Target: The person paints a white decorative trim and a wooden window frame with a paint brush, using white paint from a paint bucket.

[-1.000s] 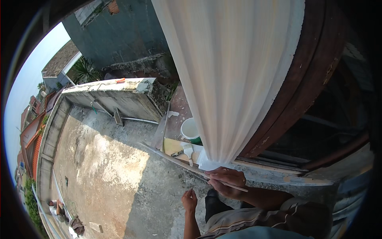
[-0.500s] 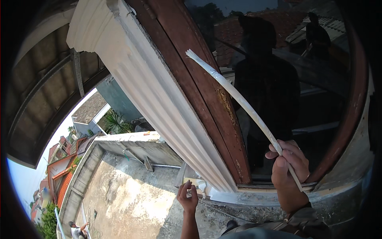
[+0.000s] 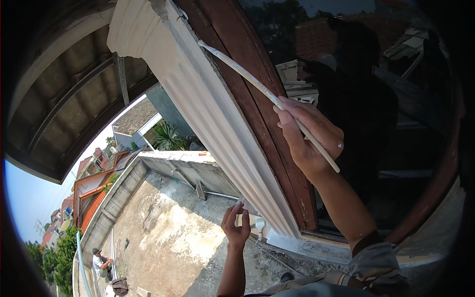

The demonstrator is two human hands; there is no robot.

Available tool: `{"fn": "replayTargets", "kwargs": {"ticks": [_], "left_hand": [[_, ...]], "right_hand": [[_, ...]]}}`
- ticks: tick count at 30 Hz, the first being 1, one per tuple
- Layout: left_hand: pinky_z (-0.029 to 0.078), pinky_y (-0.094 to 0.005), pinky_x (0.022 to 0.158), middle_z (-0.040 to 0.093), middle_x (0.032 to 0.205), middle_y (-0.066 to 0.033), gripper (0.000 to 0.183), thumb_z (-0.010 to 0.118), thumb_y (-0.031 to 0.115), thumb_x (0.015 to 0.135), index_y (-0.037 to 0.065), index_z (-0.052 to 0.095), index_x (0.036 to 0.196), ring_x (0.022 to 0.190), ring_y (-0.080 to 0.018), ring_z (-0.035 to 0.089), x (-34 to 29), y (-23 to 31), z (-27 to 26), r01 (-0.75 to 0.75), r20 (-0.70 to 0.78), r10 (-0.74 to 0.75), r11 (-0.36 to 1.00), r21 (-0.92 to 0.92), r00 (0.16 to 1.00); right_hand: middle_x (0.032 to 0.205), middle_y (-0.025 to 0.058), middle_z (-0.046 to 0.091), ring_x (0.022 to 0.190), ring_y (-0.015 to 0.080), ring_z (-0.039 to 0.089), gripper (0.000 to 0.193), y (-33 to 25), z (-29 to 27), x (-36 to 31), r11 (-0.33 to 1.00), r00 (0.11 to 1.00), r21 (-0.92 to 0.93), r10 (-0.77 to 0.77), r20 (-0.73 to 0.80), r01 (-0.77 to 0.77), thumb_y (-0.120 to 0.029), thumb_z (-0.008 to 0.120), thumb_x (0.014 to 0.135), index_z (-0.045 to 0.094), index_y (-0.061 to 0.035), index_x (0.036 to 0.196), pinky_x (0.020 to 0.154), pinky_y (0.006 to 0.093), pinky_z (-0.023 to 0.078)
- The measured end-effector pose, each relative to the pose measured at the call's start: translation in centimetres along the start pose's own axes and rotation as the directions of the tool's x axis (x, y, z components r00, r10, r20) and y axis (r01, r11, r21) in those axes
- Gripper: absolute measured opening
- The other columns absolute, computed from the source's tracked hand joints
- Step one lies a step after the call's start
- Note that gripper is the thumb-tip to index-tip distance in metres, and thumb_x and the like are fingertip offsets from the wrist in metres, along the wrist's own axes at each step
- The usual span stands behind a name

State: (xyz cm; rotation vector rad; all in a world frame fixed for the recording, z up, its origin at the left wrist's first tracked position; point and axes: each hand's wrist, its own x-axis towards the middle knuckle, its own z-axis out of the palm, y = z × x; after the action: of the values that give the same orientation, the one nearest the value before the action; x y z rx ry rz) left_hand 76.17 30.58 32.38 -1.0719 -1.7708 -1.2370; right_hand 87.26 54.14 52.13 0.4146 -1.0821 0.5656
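My right hand (image 3: 312,134) grips a long, slim paintbrush (image 3: 242,72) smeared with white paint. The bristle tip meets the narrow rough edge of a cream fluted moulding (image 3: 208,119), where it borders the brown wooden window frame (image 3: 264,111). The handle's bare end sticks out below my palm. Lower down, my left hand (image 3: 235,225) is raised beside the foot of the moulding, thumb and forefinger brought together in a ring. Whatever its fingertips hold, if anything, is too small to make out.
Dark window glass (image 3: 356,123) reflects roofs and a figure. Near the moulding's base is a white paint-coated object (image 3: 260,224). Below spreads a concrete floor (image 3: 168,222) bounded by a low wall (image 3: 198,173). Another person (image 3: 101,262) sits at the lower left beside long pale bars.
My right hand has risen to the left, bringing the brush tip from over the brown frame onto the moulding's edge. My left hand has come up slightly, still pinched.
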Motion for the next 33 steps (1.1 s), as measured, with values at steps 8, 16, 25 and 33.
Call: {"fn": "replayTargets", "kwargs": {"ticks": [8, 16, 25, 33], "left_hand": [[0.055, -0.0353, 0.077, 0.073, 0.094, -0.0154, 0.025, 0.069, -0.004, 0.086, -0.003, 0.071, 0.11, 0.08, -0.0235, 0.069, -0.7, -0.6, -1.0, 0.067, -0.038, -0.066, 0.998, 0.018, 0.997], [0.055, -0.0354, 0.078, 0.073, 0.094, -0.0165, 0.023, 0.068, -0.001, 0.087, -0.004, 0.07, 0.11, 0.079, -0.0232, 0.069, -1.0, -0.8, -1.0, 0.051, -0.028, -0.05, 0.998, 0.035, 0.998], [0.055, -0.0356, 0.077, 0.071, 0.09, -0.0161, 0.023, 0.068, -0.004, 0.086, -0.004, 0.071, 0.109, 0.079, -0.0245, 0.07, -1.3, -1.0, -1.3, 0.064, -0.039, -0.062, 0.997, 0.036, 0.997], [0.055, -0.035, 0.077, 0.072, 0.093, -0.0166, 0.025, 0.068, -0.002, 0.087, -0.003, 0.069, 0.112, 0.078, -0.0224, 0.069, -1.4, -1.4, -1.8, 0.041, -0.028, -0.04, 0.998, 0.044, 0.999]], "right_hand": [[0.095, 0.0194, 0.076, 0.085, 0.0264, 0.077, 0.016, 2.2, 3.5, 3.2, 0.992, 0.99, 0.003, -0.127, -0.069, 0.128, 0.004, 0.076, 0.084, 0.074, 0.0057, 0.099, 0.073, 0.031, 0.062], [0.095, 0.0196, 0.075, 0.085, 0.0277, 0.076, 0.017, 2.2, 2.8, 1.7, 0.991, 0.992, -0.021, -0.129, 0.006, 0.129, 0.006, 0.076, 0.082, 0.073, 0.0059, 0.099, 0.074, 0.0321, 0.062], [0.095, 0.0191, 0.076, 0.085, 0.0254, 0.077, 0.017, 1.5, 2.6, 3.5, 0.99, 0.99, 0.005, -0.14, -0.025, 0.14, 0.005, 0.076, 0.083, 0.074, 0.0058, 0.099, 0.073, 0.0306, 0.063], [0.092, 0.0173, 0.076, 0.079, 0.0245, 0.077, 0.013, 4.0, 6.3, 7.8, 0.984, 0.981, 0.03, -0.175, -0.083, 0.178, -0.002, 0.077, 0.084, 0.075, 0.0037, 0.095, 0.067, 0.0287, 0.061]]}}
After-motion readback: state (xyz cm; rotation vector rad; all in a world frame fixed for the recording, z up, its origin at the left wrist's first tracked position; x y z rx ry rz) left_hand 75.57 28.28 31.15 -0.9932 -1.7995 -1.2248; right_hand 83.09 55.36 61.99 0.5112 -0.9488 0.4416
